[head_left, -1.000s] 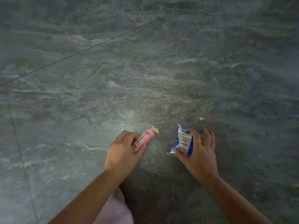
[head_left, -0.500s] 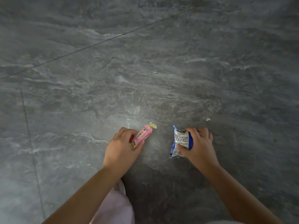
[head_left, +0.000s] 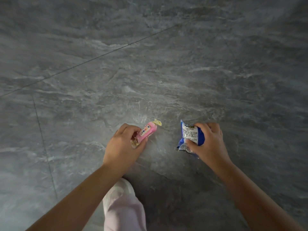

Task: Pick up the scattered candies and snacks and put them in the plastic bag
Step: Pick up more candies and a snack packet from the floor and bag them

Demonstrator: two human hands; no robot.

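Observation:
My left hand (head_left: 124,145) pinches a pink wrapped candy (head_left: 147,132) with gold twisted ends; one end pokes out past my fingers and the other sits in my palm. My right hand (head_left: 208,142) grips a blue and white snack packet (head_left: 190,135), fingers curled over its top and thumb under its lower edge. Both hands are low over the grey stone floor (head_left: 150,64). No plastic bag is in view.
The grey marbled tile floor has dark grout lines at the left and upper left. A tiny light speck (head_left: 160,82) lies on the tile ahead. My pale pink trouser leg (head_left: 123,209) is between my arms at the bottom.
My right hand's fingers have curled tighter round the blue packet and lifted it. The left hand keeps the pink candy and has barely moved.

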